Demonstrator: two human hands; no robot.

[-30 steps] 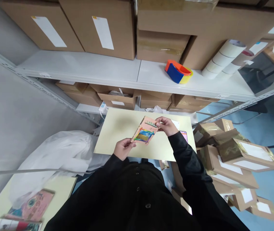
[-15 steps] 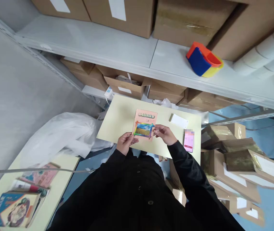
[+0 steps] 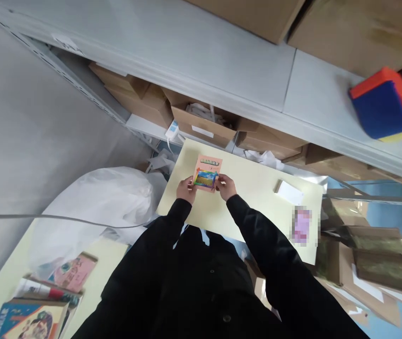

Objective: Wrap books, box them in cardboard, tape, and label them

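A thin pink book [image 3: 206, 165] with a rainbow-framed picture of a field on its cover is held up over the pale yellow table [image 3: 257, 174]. My left hand [image 3: 185, 189] grips its lower left edge with closed fingers. Closed on the opposite edge, at the lower right, is my right hand [image 3: 226, 187]. The cover faces up toward me. On the table to the right lie a white box [image 3: 290, 192] and a phone [image 3: 301, 226] whose screen is blurred out.
A shelf [image 3: 186, 52] with cardboard boxes crosses above the table and carries a red, blue and yellow object [image 3: 384, 106]. White plastic sheeting [image 3: 94, 197] bulges at the left, beside books [image 3: 27, 322] on another table. Cartons [image 3: 373, 268] are stacked at the right.
My hands have moved the book farther from my body, and my right hand now grips its edge more closely. The camera view has turned, so the shelf and table appear shifted right.
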